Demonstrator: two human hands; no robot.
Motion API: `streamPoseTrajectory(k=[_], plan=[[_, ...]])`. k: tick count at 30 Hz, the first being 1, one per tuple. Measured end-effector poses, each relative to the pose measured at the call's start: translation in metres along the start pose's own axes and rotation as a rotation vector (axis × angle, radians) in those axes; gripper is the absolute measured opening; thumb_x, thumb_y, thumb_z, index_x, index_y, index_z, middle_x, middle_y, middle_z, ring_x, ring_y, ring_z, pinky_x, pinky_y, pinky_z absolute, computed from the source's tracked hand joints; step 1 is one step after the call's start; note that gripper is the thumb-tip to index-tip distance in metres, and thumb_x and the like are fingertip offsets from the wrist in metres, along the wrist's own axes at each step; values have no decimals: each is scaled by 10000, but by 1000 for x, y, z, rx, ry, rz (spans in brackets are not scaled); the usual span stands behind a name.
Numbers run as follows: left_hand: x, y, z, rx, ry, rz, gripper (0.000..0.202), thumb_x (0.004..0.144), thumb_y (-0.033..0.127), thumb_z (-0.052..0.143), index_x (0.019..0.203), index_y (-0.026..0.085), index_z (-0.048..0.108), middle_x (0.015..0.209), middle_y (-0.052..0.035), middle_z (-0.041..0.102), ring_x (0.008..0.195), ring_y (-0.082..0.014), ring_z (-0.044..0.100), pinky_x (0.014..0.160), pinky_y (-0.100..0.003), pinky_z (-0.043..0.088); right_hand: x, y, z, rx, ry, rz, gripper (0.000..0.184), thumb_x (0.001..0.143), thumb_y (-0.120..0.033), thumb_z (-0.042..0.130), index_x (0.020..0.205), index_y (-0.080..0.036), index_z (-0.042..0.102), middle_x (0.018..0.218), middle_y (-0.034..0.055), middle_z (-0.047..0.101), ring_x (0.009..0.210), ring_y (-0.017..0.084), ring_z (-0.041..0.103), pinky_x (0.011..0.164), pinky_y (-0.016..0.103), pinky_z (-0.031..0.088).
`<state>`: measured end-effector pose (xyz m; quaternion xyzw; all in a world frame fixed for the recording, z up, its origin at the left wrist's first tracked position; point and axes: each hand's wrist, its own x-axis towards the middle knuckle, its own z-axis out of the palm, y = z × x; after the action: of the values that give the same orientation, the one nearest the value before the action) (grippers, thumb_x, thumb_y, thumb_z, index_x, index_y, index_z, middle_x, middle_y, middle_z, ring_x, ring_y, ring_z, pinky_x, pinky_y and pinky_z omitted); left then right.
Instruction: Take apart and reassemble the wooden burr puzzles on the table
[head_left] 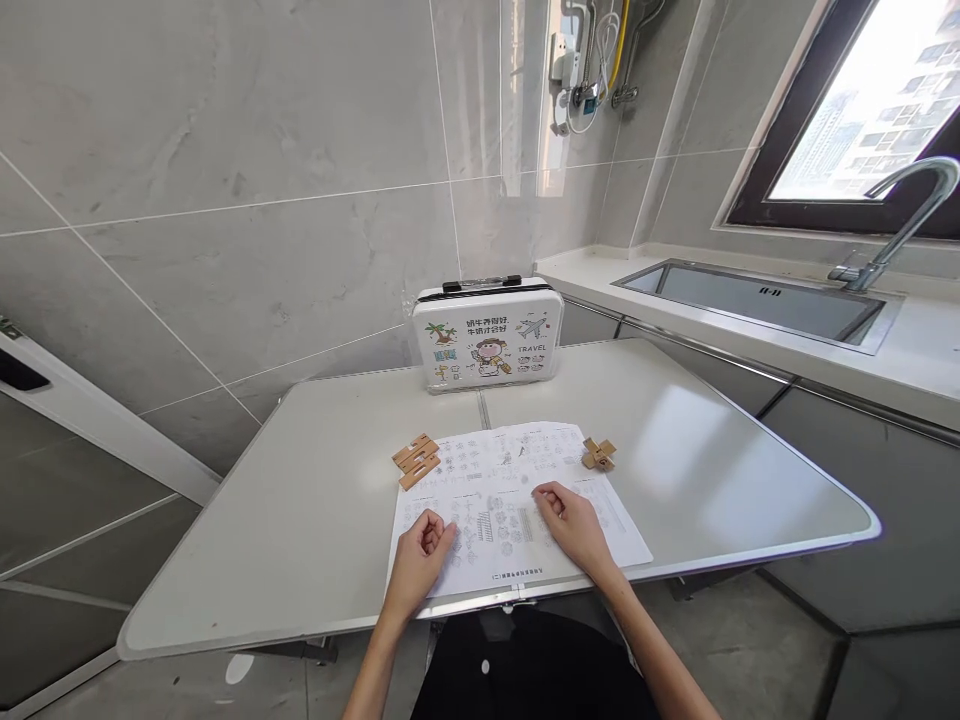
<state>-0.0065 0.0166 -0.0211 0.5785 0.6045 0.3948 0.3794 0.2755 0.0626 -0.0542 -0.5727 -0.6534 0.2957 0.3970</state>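
A printed sheet [517, 560] with small line drawings and a heading along its near edge lies spread on the table. My left hand [421, 555] rests on its lower left part, fingers loosely curled in, nothing in them. Over the right part of the sheet lies my right hand [571, 522], its fingers folded and no object visible in them. Several notched wooden pieces [416, 460] lie side by side at the sheet's upper left corner. An assembled wooden interlocking puzzle [598, 455] with crossing bars sits at the upper right edge. Both hands are apart from the wood.
The pale folding table [300, 540] has a seam down its middle. A white cartoon-printed case [487, 340] with a black handle stands at the back, by the tiled wall. To the right are a counter with a sink [765, 300] and a curved faucet [911, 215].
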Motion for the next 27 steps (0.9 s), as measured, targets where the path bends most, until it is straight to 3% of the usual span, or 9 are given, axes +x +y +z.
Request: streamPoseTrajectory(k=[21,24,27], plan=[[-1,1,1,38,-9,-2,409,918,562,623,756,222,464,681,53,385,625,-130,352,599,-227,316,0,-3,-1,66,6,25,447,997,-614,494,932,-232,717,699,24,647,632,212,581,636,313,449],[0,0,0,41,-7,2,412,919,566,622,757,221,464,679,54,381,624,-129,351,597,-225,315,3,-3,-4,191,0,80,467,963,-648,547,926,-217,725,673,15,623,612,199,565,622,310,449],[0,2,0,40,-8,3,419,910,566,629,749,221,454,676,58,371,617,-126,341,596,-221,314,8,-1,-11,467,-35,212,484,907,-669,650,981,-195,718,626,-20,568,534,148,503,527,270,412]])
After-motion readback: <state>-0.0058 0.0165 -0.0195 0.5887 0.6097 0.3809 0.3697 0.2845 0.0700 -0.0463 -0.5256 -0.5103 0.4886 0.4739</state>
